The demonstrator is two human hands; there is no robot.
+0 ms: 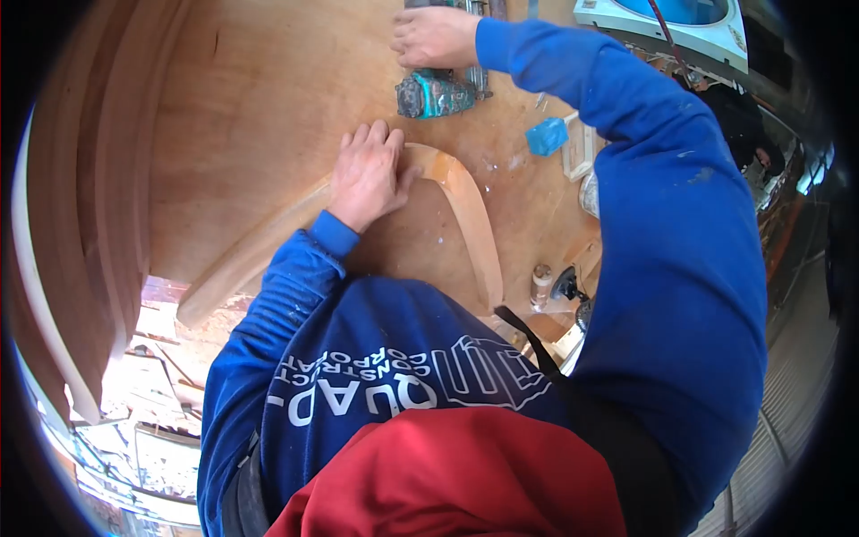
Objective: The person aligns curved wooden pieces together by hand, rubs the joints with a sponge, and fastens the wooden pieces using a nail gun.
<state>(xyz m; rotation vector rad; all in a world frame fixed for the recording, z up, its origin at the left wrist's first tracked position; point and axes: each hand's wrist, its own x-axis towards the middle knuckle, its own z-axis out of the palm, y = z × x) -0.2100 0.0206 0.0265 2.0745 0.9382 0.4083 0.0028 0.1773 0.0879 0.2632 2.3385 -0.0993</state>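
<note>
We see the left hand (365, 174) laid palm down over a pale, smooth, arch-shaped piece of wood (470, 215), its fingers loosely bent and its thumb out to one side; we cannot tell whether it grips or merely rests there. The arch lies on a broad brown plywood worktop (233, 134), its bend pointing away from the body and its two limbs spreading back toward it. Beyond the bend, we find the right hand (436, 38) over a scuffed teal-and-black power tool (436, 96), fingers curled, though we cannot make out whether they close on it. Nearby, to the right, we notice a small bright-blue block-like object (548, 136). A small clear bottle with brownish contents (541, 286) stands near the arch's right limb, and long curved brown wooden boards (116, 179) line the left side
</note>
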